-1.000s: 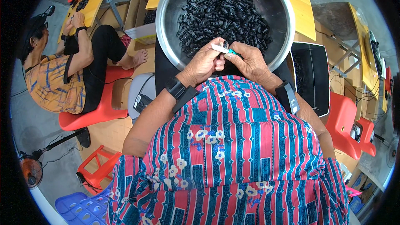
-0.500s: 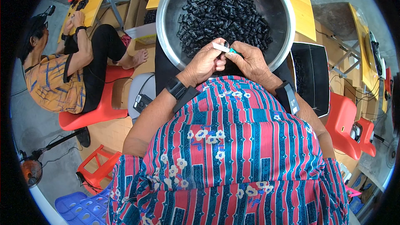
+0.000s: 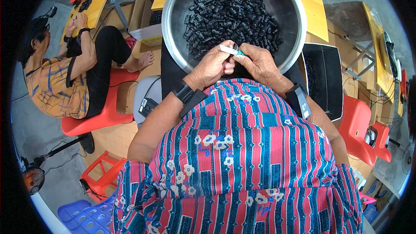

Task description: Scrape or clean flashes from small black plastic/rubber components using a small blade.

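My left hand (image 3: 211, 66) is closed at the near rim of a wide metal bowl (image 3: 169, 30), its fingertips pinching a small dark piece (image 3: 235, 46) that is mostly hidden. Right beside it, my right hand (image 3: 262, 66) grips a small teal-handled tool (image 3: 240, 53) between thumb and fingers. A flat, pale, blade-like strip (image 3: 228, 50) reaches from the teal part across my left fingertips. Beyond both hands, a heap of small black plastic parts (image 3: 232, 24) lies in the bowl.
A wooden table (image 3: 314, 6) supports the bowl. On my right stands a dark-lined box (image 3: 324, 80) with black parts in it, then red chairs (image 3: 356, 128). At left, another person (image 3: 60, 80) sits on a red chair at a table, beside a cardboard box (image 3: 145, 11).
The pale strip and the fingertips have shifted very slightly to the left. Both hands keep the same grip.
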`<state>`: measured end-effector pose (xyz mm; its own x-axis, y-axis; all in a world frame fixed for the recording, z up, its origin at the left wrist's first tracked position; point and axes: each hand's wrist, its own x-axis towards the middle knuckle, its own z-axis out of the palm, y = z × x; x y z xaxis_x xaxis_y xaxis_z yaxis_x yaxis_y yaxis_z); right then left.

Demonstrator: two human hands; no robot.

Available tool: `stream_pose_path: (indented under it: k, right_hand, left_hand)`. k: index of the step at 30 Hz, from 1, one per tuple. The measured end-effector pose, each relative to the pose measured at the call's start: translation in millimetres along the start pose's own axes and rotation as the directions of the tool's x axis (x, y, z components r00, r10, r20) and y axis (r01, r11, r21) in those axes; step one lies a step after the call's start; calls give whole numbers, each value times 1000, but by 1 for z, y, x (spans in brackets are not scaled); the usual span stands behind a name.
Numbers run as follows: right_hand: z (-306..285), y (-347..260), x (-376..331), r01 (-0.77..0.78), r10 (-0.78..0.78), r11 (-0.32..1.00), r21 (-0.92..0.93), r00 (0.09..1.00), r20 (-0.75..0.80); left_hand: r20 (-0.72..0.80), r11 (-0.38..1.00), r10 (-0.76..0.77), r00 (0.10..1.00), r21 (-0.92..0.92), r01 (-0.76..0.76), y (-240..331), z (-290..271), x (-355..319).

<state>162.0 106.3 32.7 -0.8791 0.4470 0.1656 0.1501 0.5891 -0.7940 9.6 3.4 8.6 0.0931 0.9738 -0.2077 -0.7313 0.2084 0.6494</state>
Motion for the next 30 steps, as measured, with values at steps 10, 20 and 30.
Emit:
stream_pose_path:
  k: [10, 20, 30]
  right_hand:
    - [1, 0, 0, -50, 50, 997, 58, 999, 15]
    - [1, 0, 0, -66, 65, 996, 51, 997, 34]
    - [1, 2, 0, -74, 71, 996, 47, 996, 50]
  left_hand:
    - [-22, 1000, -13, 1000, -18, 13, -1, 1, 0]
    - [13, 1000, -10, 1000, -27, 10, -2, -5, 2]
    - [43, 999, -25, 999, -20, 26, -1, -5, 2]
